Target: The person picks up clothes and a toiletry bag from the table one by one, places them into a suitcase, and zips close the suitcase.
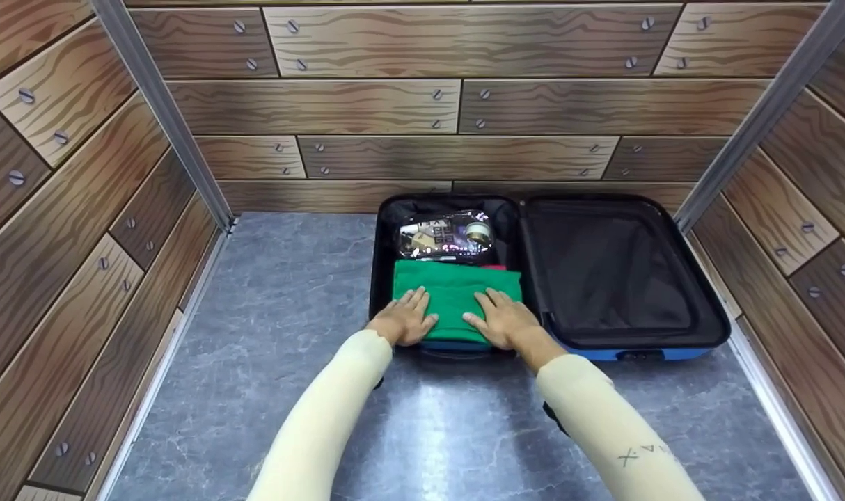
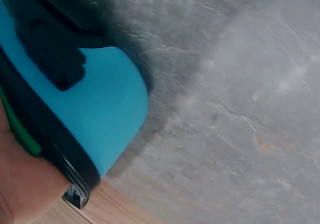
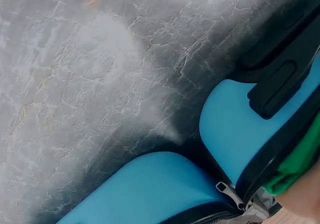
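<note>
A folded green cloth [image 1: 450, 292] lies in the near part of the left half of an open suitcase [image 1: 375, 278]. My left hand [image 1: 405, 319] rests on its left side with fingers straight, and my right hand [image 1: 502, 319] rests flat on its right side. Under the cloth's near edge shows a dark blue layer [image 1: 457, 345]. Beyond the cloth sits a clear, shiny pouch [image 1: 445, 236] with small items inside, one a round jar. A bit of red [image 1: 493, 267] peeks out between cloth and pouch. In the left wrist view, part of my hand borders the blue shell [image 2: 112, 104].
The suitcase's other half [image 1: 617, 271] lies flat on the right, with a black mesh lining. A zipper pull [image 3: 227, 191] hangs near the hinge side. Grey marbled floor [image 1: 276, 334] surrounds the case, and wood-patterned walls [image 1: 367, 108] enclose it.
</note>
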The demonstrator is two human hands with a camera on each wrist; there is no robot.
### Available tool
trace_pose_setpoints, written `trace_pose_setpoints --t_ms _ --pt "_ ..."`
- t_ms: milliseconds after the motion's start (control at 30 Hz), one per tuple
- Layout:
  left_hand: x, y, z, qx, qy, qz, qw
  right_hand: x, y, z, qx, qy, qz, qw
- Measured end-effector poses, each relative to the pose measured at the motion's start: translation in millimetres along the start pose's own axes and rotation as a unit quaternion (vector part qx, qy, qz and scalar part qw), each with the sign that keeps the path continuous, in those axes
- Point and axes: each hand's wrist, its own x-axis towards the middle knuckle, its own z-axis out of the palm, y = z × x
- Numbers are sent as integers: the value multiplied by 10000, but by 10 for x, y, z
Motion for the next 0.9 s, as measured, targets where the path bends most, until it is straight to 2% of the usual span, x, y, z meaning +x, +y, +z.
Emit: trace_pose_setpoints --t_ms 167,200,267,333,400,433,500,567,633,767,833,867,900 --pt "18 19 -47 -291 -352 -330 9984 39 -1 -12 -243 -129 284 9992" --pt "21 25 -53 -351 -363 -426 9978 53 -4 -13 -350 -90 337 9988" --pt "124 -5 20 -458 -286 -620 9966 78 -13 -14 -592 20 405 9974" --pt "140 8 24 -449 -202 -817 9954 99 -15 -6 -879 340 350 9949" --pt "142 20 36 -351 -33 -897 9953 102 -13 4 -1019 837 147 9912" --pt "147 19 47 -311 81 -875 9956 93 -11 8 -1014 1097 -1 9888" --pt "63 47 -14 -132 225 -733 9970 59 -4 13 -924 1586 -440 9820" --pt "33 36 10 68 375 -446 9983 -14 14 24 -762 1791 -1052 9752" --pt "-8 16 14 250 420 -142 9987 -87 42 22 -634 1834 -1683 9665" --pt "-114 -14 4 321 303 372 9983 -188 151 -16 -762 2162 -2837 9311" --pt "-150 -14 7 343 221 511 9979 -218 209 -35 -914 2337 -3153 9152" --pt "-160 -12 15 352 176 546 9977 -230 227 -42 -959 2337 -3221 9124" --pt "-173 -5 21 342 151 554 9978 -238 237 -46 -978 2272 -3208 9143"
